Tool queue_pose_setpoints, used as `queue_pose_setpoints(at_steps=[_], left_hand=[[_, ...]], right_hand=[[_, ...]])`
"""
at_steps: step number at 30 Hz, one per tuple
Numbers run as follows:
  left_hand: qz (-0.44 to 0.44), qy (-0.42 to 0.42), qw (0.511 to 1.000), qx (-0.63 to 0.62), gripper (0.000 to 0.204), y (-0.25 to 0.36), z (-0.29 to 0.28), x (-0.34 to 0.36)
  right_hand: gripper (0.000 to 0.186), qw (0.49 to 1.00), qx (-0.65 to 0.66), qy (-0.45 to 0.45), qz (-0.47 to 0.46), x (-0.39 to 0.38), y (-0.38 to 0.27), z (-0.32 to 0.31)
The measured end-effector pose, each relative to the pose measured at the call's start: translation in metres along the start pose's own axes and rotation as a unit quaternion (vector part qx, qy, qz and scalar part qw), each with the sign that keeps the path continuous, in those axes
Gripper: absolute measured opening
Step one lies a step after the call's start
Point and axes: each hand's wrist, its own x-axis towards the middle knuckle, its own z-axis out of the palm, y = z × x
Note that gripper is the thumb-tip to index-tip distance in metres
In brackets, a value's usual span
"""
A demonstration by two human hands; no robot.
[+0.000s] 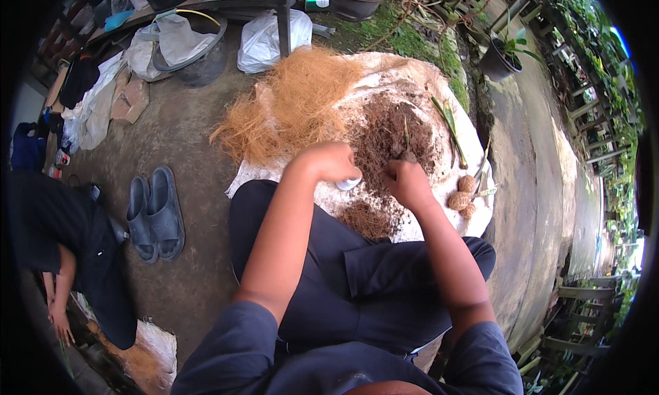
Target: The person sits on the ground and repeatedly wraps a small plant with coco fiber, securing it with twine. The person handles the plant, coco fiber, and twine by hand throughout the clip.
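The left hand [329, 160] is curled closed around a small white container [349, 183], which peeks out below the fist at the near edge of the dark soil pile [395, 137]. The right hand [406, 181] is bunched just right of it, fingers [392, 170] pinched together in the soil; it seems to hold a clump, though what exactly is too small to tell.

The risk I judge most likely is spilling: the container is small and held over a white sheet [412, 72] that ends close to the knees, so soil dropped from the pinch could miss the mouth and scatter onto the lap or the concrete floor [192, 148]. A sweep of the right forearm could also knock the brown bulbs [461, 196] lying just right of it toward the sheet's right edge.

Open room lies far, across the soil. To the left, the coconut fibre heap [288, 110] crowds the sheet; further left sit dark sandals [156, 213] and another person [75, 257].
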Motion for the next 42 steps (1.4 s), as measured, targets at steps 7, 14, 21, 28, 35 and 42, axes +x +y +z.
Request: queue_pose_setpoints(at_steps=[7,14,21,28,35,42], left_hand=[[-0.123,0.41,0.879,-0.211,0.026,-0.094,-0.012,0.027],[-0.092,0.499,0.829,-0.234,0.031,-0.134,-0.012,0.087],[-0.111,0.312,0.895,-0.298,0.032,-0.135,-0.014,0.105],[-0.16,0.479,0.819,-0.274,0.02,-0.149,-0.014,0.11],[-0.044,0.547,0.704,-0.451,0.025,-0.158,-0.021,0.114],[0.002,0.577,0.777,-0.251,0.062,-0.143,-0.018,0.114]], right_hand=[[0.021,0.979,-0.022,0.141,-0.143,0.091,-0.068,-0.001],[0.043,0.983,0.043,0.175,0.025,0.216,-0.088,0.033],[0.078,0.875,0.357,0.004,0.328,0.293,-0.056,0.089],[0.067,0.801,0.536,0.071,0.257,0.288,-0.056,0.101],[0.061,0.773,0.602,0.054,0.191,0.257,-0.075,0.069],[0.057,0.768,0.637,-0.017,0.063,0.254,-0.075,0.062]])
